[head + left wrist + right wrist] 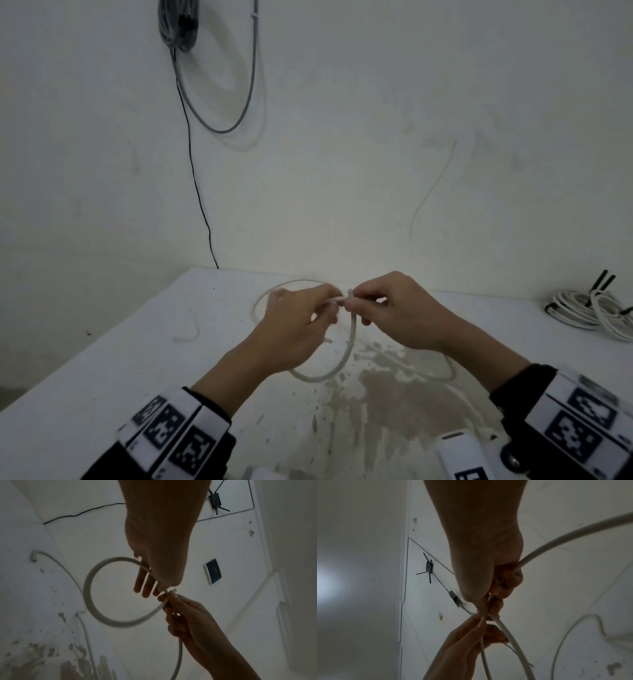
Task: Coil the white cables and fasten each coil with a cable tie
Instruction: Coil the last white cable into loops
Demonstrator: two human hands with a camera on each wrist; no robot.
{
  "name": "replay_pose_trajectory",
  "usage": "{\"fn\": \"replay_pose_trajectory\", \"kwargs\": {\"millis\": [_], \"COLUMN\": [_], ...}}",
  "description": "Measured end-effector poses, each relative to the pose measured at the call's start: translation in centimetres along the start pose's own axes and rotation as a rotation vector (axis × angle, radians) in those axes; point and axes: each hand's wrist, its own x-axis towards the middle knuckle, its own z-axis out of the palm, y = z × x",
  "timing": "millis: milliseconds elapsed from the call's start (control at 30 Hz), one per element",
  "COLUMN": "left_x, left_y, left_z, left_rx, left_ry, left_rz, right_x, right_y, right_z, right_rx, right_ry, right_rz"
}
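white cable, stained white table

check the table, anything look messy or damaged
Yes: the white table has a patch of chipped, stained surface near its front edge, under the white cable that both hands are looping. Bare brownish spots fleck the white around it. No spill is visible.

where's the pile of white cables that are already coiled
In the head view, the pile of coiled white cables lies at the far right edge of the white table, well to the right of the right hand.
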Motion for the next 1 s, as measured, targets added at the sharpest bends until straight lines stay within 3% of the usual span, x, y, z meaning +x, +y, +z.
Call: {"fn": "replay_pose_trajectory", "kwargs": {"millis": [133,233,433,600,767,833,1000], "left_x": [0.2,0.1,0.5,0.7,0.9,1.0,0.6], "left_y": [0.3,1.5,2.1,1.6,1.6,1.5,0.9], "left_z": [-0.2,-0.7,-0.9,-0.5,-0.2,-0.4,-0.3], "left_rx": [-0.368,-0.67,-0.46,-0.704,-1.064,-1.183,-0.998], "left_ry": [0.027,-0.056,-0.113,0.03,0.187,0.228,0.053], "left_rz": [-0.116,-0.217,-0.191,-0.293,-0.38,-0.382,-0.356], "right_x": [-0.1,0.1,0.2,-0.3,-0.5,-0.6,-0.7], "right_y": [0.0,-0.3,-0.5,0.0,0.8,0.8,0.5], "right_z": [-0.2,-0.5,-0.8,-1.1,-0.6,-0.4,-0.7], "right_rx": [0.048,0.087,0.09,0.078,0.017,0.097,0.454], "right_ry": [0.069,0.097,0.01,-0.048,-0.002,0.053,0.158], "right_rz": [-0.023,-0.007,-0.024,-0.019,-0.086,-0.077,0.05]}}
